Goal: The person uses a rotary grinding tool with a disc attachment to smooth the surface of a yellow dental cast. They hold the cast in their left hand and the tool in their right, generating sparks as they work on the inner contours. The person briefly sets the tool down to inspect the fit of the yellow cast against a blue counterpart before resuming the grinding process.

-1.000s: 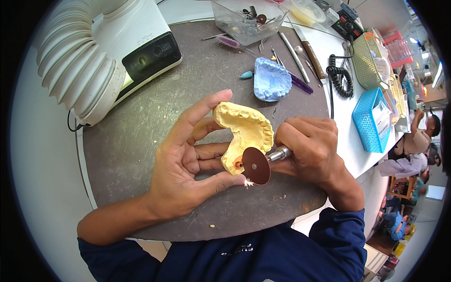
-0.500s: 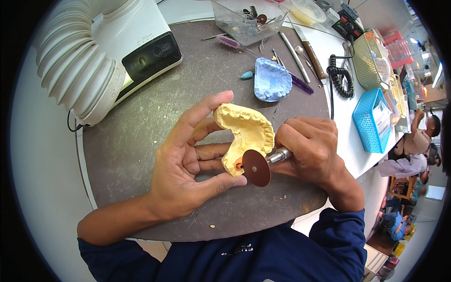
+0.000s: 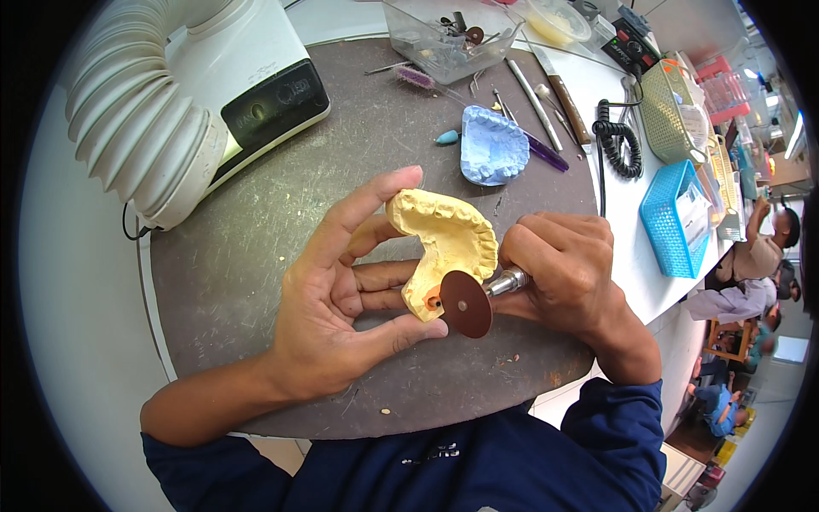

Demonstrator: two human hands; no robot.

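My left hand [image 3: 341, 282] grips a yellow plaster dental model [image 3: 456, 224] between its forefinger at the upper end and its thumb at the lower end. In my right hand [image 3: 559, 264] is a rotary handpiece [image 3: 509, 282] with a metal nose, held like a pen. A brown cutting disc [image 3: 466, 304] is mounted on it and overlaps the model's lower end. Beside the disc's edge a small orange-rimmed hole [image 3: 432, 301] shows in the model. Whether the disc touches the plaster, I cannot tell. Beyond the model a blue dental model [image 3: 495, 147] lies on the dark work mat [image 3: 247, 299].
A white unit with a ribbed hose [image 3: 128, 111] stands at the left. At the back are a clear tray [image 3: 452, 47] of small tools, a purple brush [image 3: 415, 78], and a wooden-handled knife [image 3: 570, 107]. A coiled black cord [image 3: 621, 145] and a blue basket [image 3: 670, 222] sit to the right.
Almost nothing differs. The yellow model and the disc have shifted very slightly; both hands keep their grips.
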